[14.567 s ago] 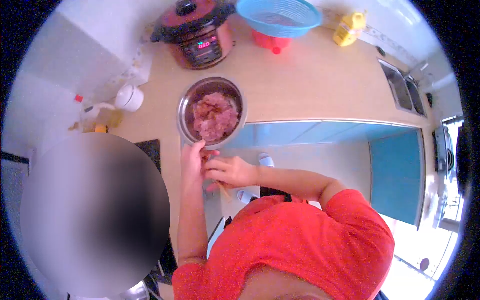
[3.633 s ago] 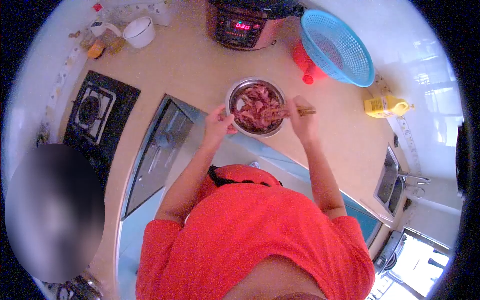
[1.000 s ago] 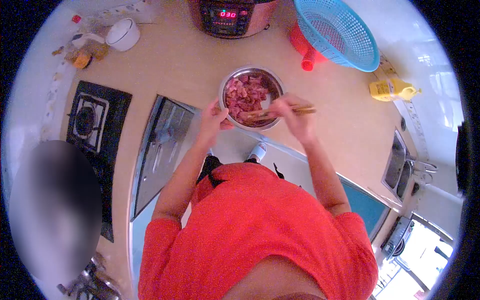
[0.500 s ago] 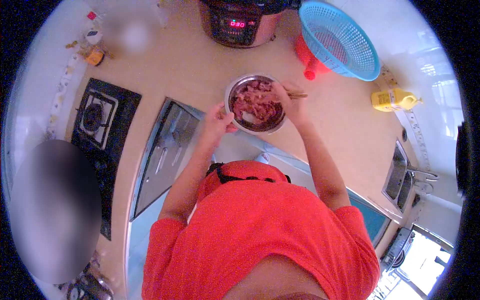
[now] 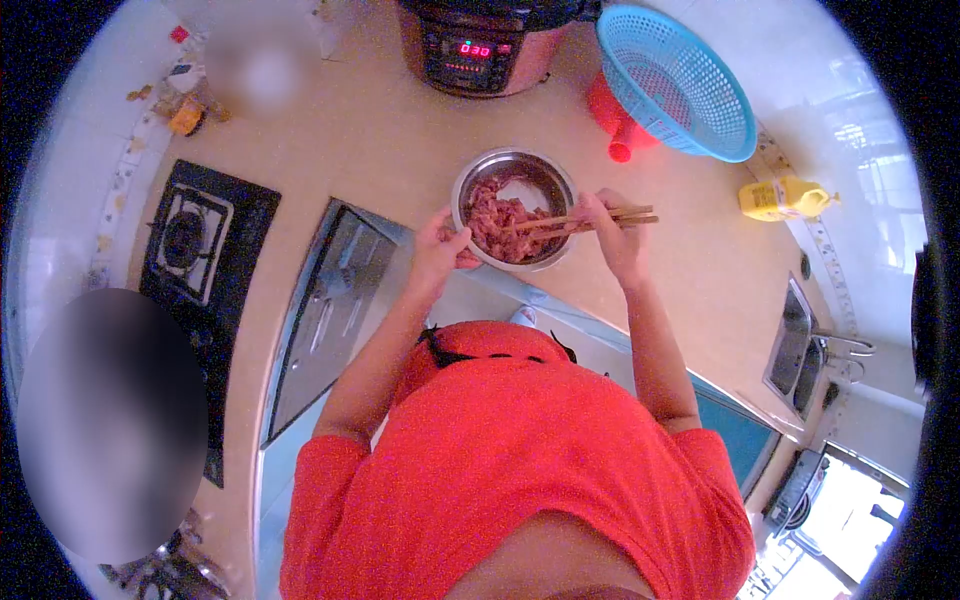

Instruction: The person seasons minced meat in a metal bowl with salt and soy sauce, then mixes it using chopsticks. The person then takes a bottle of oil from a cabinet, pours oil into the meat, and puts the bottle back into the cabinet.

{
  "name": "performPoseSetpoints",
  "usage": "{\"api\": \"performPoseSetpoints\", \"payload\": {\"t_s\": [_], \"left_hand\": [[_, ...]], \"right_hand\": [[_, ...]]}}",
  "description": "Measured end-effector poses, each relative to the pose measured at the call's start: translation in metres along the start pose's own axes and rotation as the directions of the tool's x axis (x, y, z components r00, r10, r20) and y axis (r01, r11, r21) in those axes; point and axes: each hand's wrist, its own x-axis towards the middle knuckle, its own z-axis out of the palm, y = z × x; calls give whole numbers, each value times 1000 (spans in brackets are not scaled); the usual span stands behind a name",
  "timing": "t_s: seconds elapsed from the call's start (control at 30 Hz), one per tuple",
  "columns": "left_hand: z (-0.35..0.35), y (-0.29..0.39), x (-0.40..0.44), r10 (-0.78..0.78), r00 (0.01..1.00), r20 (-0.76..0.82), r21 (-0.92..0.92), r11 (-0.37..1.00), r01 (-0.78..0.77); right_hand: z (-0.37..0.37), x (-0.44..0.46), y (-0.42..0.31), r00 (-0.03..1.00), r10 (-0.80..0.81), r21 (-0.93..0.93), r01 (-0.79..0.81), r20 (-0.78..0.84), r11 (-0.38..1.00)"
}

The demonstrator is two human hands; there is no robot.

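Note:
A round steel bowl (image 5: 548, 170) stands at the counter's front edge. Raw red meat (image 5: 495, 220) lies mostly in its left and lower part, and bare metal shows at the upper right. The rim's left side is gripped by my left hand (image 5: 440, 248), thumb on the rim. My right hand (image 5: 613, 238), at the bowl's right, is closed around a pair of wooden chopsticks (image 5: 580, 222). Their tips reach into the meat, while the back ends stick out to the right past my fingers.
Behind the bowl is a pressure cooker (image 5: 475, 60) with a lit display. A blue basket (image 5: 680, 90) rests on a red container (image 5: 620, 125). Farther right are a yellow bottle (image 5: 785, 199) and a sink (image 5: 795, 345). On the left is a black gas hob (image 5: 215, 270).
The chopsticks, blurred half a second ago, now show sharply, and my right hand has moved right and down. The meat has shifted left and lower in the bowl. My left hand keeps its hold.

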Motion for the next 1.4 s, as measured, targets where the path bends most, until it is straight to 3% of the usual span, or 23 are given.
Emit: {"api": "performPoseSetpoints", "payload": {"t_s": [0.07,0.17,0.2,0.3,0.4,0.5,0.53,0.63,0.73,0.83,0.87,0.97,1.0,1.1,1.13,1.23,1.27,1.37,1.4], "left_hand": [[-1,-8,3,1,1000,-11,-36,999,-1],[-2,-7,5,0,1000,14,-5,1000,0],[-2,-5,5,-4,1000,19,4,1000,4],[1,-2,5,-9,1000,21,10,1000,9],[2,-4,4,-9,1000,3,-7,1000,9],[1,-2,3,-13,1000,-1,-6,1000,13],[-1,-4,6,-15,1000,11,-12,1000,15],[-2,-7,6,-4,1000,-4,-32,999,4],[-3,-11,8,-19,1000,-20,-37,999,18],[-4,-5,6,-32,999,10,-1,999,32],[-4,-1,5,-33,999,21,12,999,32],[-3,0,5,-49,999,20,-16,999,49],[-3,-2,5,-47,999,16,-17,999,47],[-4,-5,6,-39,999,20,-22,999,39],[-3,-2,5,-34,999,29,-25,999,35],[-1,-1,4,-27,1000,14,-16,999,28],[-2,-1,3,-31,1000,4,-7,1000,31],[-4,-5,4,-24,1000,4,-3,1000,24],[-3,-5,5,-22,1000,7,-6,1000,22]], "right_hand": [[8,-4,13,998,19,-4,-19,68,1000],[7,19,48,993,-41,142,57,-111,988],[-7,30,56,985,-62,-61,52,-159,997],[-26,31,7,975,-142,31,149,-172,988],[-27,46,11,971,-127,-106,107,-202,989],[2,43,28,992,-32,-49,27,-119,998],[4,40,24,999,-19,60,22,-51,998],[-13,26,2,993,62,102,-73,102,992],[-16,20,25,980,55,-35,-49,190,998],[-10,28,39,991,-100,-112,109,86,988],[-16,32,38,992,-111,-22,112,57,993],[-38,24,-7,988,-140,-91,134,-61,987],[-44,21,-20,980,-188,-235,167,-69,958],[-31,13,3,981,-190,-214,177,-38,961],[-25,7,9,966,-256,-395,246,29,885],[-21,-7,-4,999,-40,39,41,-27,998],[-21,-9,-6,998,-68,108,68,0,992],[-7,-8,11,995,-13,16,11,104,1000],[-8,-3,18,998,-42,37,40,38,998]]}}
